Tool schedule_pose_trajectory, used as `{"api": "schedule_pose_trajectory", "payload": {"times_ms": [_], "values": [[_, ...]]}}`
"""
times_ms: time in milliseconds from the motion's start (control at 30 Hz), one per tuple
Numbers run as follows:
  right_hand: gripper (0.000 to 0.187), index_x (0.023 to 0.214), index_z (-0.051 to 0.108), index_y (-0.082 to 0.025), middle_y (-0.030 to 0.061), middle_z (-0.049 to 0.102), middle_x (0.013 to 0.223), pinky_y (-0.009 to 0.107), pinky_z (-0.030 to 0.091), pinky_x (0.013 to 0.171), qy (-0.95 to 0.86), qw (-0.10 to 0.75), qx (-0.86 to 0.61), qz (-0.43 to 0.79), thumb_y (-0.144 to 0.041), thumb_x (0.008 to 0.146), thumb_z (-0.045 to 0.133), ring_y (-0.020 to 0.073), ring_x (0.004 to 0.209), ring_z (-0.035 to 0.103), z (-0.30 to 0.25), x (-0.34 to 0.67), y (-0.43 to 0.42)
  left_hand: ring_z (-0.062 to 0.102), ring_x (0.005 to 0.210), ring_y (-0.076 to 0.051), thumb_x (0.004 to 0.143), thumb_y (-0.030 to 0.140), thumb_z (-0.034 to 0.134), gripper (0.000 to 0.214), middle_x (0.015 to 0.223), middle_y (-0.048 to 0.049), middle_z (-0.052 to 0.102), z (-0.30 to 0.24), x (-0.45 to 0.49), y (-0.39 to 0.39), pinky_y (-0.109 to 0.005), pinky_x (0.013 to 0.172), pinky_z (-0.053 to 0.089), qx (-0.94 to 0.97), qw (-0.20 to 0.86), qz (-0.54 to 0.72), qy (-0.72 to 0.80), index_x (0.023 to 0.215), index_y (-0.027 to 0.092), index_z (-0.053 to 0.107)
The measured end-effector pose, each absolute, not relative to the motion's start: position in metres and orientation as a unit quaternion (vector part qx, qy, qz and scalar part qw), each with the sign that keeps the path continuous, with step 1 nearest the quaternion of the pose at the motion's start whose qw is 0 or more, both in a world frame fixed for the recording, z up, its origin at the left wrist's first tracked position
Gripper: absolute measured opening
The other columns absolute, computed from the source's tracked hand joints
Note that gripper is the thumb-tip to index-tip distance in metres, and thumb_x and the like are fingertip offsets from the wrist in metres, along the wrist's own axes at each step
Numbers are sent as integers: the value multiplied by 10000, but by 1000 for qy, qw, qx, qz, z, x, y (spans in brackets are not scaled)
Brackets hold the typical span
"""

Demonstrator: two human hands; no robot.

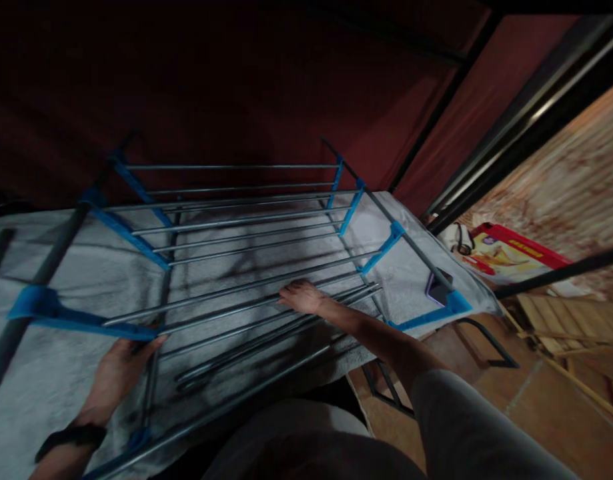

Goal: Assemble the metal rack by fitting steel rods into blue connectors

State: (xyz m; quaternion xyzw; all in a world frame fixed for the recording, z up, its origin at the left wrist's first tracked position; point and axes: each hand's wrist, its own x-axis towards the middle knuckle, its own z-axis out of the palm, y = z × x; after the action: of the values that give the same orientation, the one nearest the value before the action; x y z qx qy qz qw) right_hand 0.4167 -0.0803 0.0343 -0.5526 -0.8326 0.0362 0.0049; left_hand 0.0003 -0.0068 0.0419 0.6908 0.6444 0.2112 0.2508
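Note:
A rack [246,218] of grey metal tubes and blue plastic brackets lies on a grey blanket [236,267]. My left hand [117,373], with a dark band at the wrist, is closed at the inner end of the near-left blue bracket [91,321]; its thumb shows and some fingers are hidden beneath. My right hand [302,295] is wrapped round a metal tube [221,310] near its middle, on the near side of the rack. Loose tubes [246,350] lie together on the blanket just below that hand. A blue bracket [429,319] sits at the near-right corner.
A phone [439,287] rests on the blanket beyond the right side rail. Past the blanket's right edge are a red and yellow box [516,253], a wooden slatted piece [561,323] and dark metal legs [491,347] above the tiled floor. A dark red wall [236,87] stands behind.

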Motion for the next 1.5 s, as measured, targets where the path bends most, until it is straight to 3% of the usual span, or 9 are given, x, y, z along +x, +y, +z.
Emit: {"api": "schedule_pose_trajectory", "payload": {"times_ms": [100, 267, 433, 1200, 1500], "values": [[364, 1069, 667, -172, 94, 715, 1018, 339, 451, 892, -824, -3, -565, 45, -411, 1068, 393, 224, 992, 632, 35, 416, -85, 681, 1019, -355, 713, 575, 600, 408, 1006, -130, 728, 41, 6, -17, -408, 947, 525, 686, 270, 228, 636, 908, 217, 619], [324, 1033, 666, -181, 113, 713, 999, 335, 431, 866, -828, 4, -560, 41, -392, 1056, 423, 228, 975, 633, 26, 420, -81, 661, 993, -302, 792, 449, 576, 385, 1056, -145, 695, 33, 14, -22, -421, 928, 514, 667, 252, 250, 655, 1029, 149, 619], [333, 995, 665, -185, 98, 710, 932, 316, 403, 820, -835, 11, -551, 7, -401, 1057, 419, 218, 923, 635, 20, 424, -83, 634, 1047, -287, 820, 349, 589, 313, 1101, -130, 671, 26, 20, -27, -418, 963, 498, 659, 238, 299, 648, 1063, 155, 623], [356, 941, 657, -203, 83, 707, 908, 309, 367, 803, -842, 22, -539, -18, -405, 1064, 391, 211, 864, 626, 15, 433, -85, 635, 914, -244, 688, 189, 617, 265, 960, -67, 683, 19, 22, -19, -414, 943, 505, 623, 300, 351, 631, 946, 164, 670], [327, 951, 659, -200, 79, 713, 911, 291, 353, 748, -841, 17, -541, -13, -391, 1061, 417, 192, 844, 636, 16, 433, -87, 620, 817, -206, 616, 185, 624, 226, 842, -42, 657, 4, 19, -12, -358, 812, 532, 610, 358, 388, 590, 833, 154, 679]]}}
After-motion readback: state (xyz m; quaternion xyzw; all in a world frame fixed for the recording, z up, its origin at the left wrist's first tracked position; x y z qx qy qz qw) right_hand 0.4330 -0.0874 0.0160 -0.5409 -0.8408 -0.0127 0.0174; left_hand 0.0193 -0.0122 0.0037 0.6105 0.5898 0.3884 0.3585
